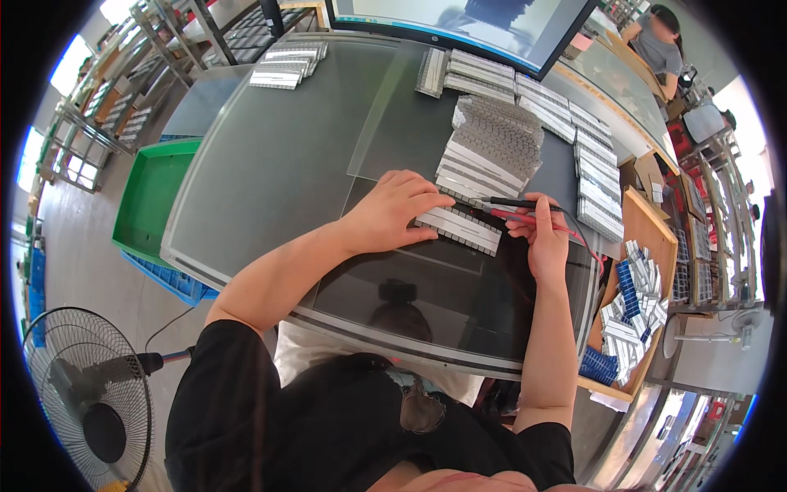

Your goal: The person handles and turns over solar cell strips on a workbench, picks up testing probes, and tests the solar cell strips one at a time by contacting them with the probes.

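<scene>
A flat white-and-grey strip (461, 229) with dark segmented edges lies on the glossy dark tabletop in front of me. My left hand (393, 215) grips its left end, the index finger along the far edge and the thumb at the near side. In my right hand (543, 242) are two test probes, a black probe (512, 202) and a red probe (525, 220), held together like chopsticks. Their tips point left, at the far edge of the strip. Whether they touch it I cannot tell. Just beyond is a pile of overlapping similar strips (489, 152).
More strips (597, 176) line the table's right and far sides, below a monitor (467, 29). Another stack (287, 64) sits far left. A wooden box (661, 238) of loose strips stands right. Left are a green bin (156, 197) and a fan (90, 402). A person (656, 49) sits far right.
</scene>
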A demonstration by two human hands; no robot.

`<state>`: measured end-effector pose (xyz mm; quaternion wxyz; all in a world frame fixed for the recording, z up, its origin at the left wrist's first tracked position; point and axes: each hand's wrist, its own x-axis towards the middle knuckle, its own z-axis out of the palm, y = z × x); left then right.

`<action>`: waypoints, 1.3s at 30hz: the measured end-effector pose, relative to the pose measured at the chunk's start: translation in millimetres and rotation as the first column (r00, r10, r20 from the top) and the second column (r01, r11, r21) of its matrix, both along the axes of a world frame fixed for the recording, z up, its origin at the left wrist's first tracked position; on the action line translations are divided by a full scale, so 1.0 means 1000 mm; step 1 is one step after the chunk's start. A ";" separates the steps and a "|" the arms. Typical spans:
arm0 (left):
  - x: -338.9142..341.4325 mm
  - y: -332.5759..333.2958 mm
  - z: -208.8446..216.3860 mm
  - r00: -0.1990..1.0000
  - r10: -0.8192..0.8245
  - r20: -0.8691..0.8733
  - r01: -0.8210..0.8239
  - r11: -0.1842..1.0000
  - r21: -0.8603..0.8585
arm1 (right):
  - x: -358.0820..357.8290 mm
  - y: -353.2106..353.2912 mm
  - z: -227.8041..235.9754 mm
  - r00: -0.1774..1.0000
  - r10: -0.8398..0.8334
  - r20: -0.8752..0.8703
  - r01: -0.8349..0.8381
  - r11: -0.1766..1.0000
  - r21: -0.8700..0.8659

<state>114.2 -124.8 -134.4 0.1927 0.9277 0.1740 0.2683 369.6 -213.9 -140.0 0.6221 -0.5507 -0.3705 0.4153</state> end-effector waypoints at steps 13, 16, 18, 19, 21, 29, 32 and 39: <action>-0.002 0.001 0.005 1.000 -0.006 -0.011 0.005 0.994 -0.110 | 0.013 0.001 0.001 0.998 -0.013 -0.065 0.010 0.999 -0.048; -0.002 0.001 0.004 1.000 -0.008 -0.012 0.007 0.993 -0.116 | 0.014 0.002 -0.001 0.997 -0.033 -0.068 0.030 0.999 -0.042; -0.003 0.002 0.004 1.000 -0.004 -0.010 0.003 0.994 -0.109 | 0.013 0.002 -0.001 0.997 -0.035 -0.074 0.033 0.999 -0.035; -0.002 0.002 0.004 1.000 -0.008 -0.005 0.007 0.994 -0.110 | 0.012 0.002 -0.001 0.996 -0.037 -0.080 0.035 0.999 -0.029; -0.002 0.001 0.004 1.000 -0.013 -0.001 0.012 0.994 -0.112 | 0.013 0.003 0.000 0.995 -0.048 -0.084 0.046 0.998 -0.032; 0.000 -0.001 0.006 1.000 -0.022 0.000 0.022 0.997 -0.077 | 0.015 0.004 -0.002 0.995 -0.088 -0.038 0.088 0.996 -0.012; 0.001 -0.001 0.005 1.000 -0.017 0.002 0.017 0.997 -0.079 | 0.015 0.006 -0.003 0.991 -0.134 0.017 0.132 0.989 0.061; 0.002 0.006 0.005 0.997 0.053 0.058 -0.046 0.992 -0.114 | 0.015 0.005 0.000 0.976 -0.162 -0.149 0.176 0.981 0.085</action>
